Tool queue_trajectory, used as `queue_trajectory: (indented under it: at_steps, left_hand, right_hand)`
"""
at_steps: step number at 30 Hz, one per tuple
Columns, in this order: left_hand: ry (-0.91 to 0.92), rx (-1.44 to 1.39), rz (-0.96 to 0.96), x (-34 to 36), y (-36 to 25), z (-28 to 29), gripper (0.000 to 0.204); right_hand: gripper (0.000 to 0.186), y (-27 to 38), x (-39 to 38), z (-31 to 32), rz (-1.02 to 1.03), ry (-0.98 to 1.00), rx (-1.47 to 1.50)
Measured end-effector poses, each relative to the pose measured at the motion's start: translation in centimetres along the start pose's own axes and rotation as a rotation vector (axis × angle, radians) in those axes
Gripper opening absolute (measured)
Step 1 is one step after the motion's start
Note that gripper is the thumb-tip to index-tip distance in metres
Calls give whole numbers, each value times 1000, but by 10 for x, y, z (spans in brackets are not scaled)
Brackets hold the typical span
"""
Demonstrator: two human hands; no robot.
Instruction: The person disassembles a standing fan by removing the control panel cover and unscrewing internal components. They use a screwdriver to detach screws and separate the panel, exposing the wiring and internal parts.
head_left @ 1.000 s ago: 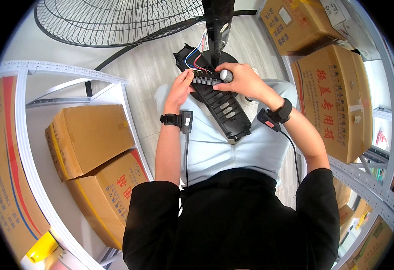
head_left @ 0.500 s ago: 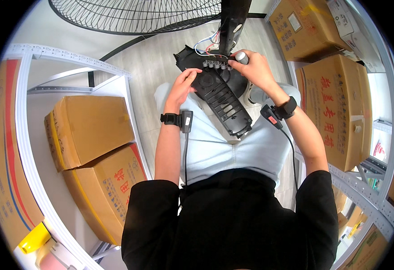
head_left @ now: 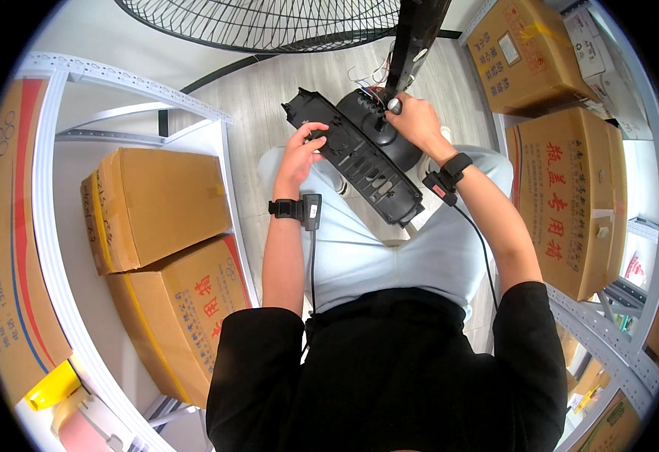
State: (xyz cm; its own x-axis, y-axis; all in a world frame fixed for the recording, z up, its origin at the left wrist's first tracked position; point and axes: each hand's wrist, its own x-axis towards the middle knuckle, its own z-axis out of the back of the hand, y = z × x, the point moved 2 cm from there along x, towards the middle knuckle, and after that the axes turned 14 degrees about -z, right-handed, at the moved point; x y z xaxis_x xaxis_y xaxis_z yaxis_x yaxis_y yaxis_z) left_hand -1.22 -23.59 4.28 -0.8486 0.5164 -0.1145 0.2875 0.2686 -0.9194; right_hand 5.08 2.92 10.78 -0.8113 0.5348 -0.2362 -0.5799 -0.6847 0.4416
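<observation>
My left hand (head_left: 300,154) grips the left edge of a long black plastic panel (head_left: 378,177). The panel has slots and an oval cutout, and it lies slantwise above my knees. My right hand (head_left: 418,126) is closed round what looks like a screwdriver (head_left: 395,106), its grey handle end showing between the fingers. That hand is beside the foot of the black fan pole (head_left: 417,49). Thin loose wires (head_left: 366,81) come out near the pole, just left of my right hand. Beneath the panel sits a round black fan base (head_left: 401,147), partly covered.
The fan's wire cage (head_left: 269,22) spans the top. Metal shelving (head_left: 54,151) stands at the left with cardboard boxes (head_left: 167,207). More boxes (head_left: 563,203) fill the right shelves. Cables (head_left: 485,248) run from my wrist straps.
The panel has shifted away from the pole and turned, uncovering more of the base. The row of grey buttons no longer shows on it. My right hand stays near the pole with the screwdriver.
</observation>
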Motion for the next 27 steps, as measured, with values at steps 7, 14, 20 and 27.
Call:
queue_trajectory:
  at_steps: [7,14,20,27]
  left_hand:
    - [47,-58,0,8,0,-5,24]
    - [36,-38,22,-8,-21,-42,26]
    - [67,23,0,-31,-47,-77,24]
    - [144,60,-13,-54,-59,-123,23]
  right_hand:
    - [45,-14,-4,15,-60,472,-51]
    - [43,-43,-61,73,-92,890,343]
    - [54,-70,-110,106,-45,969,415]
    - [33,-109,-172,128,-33,966,330]
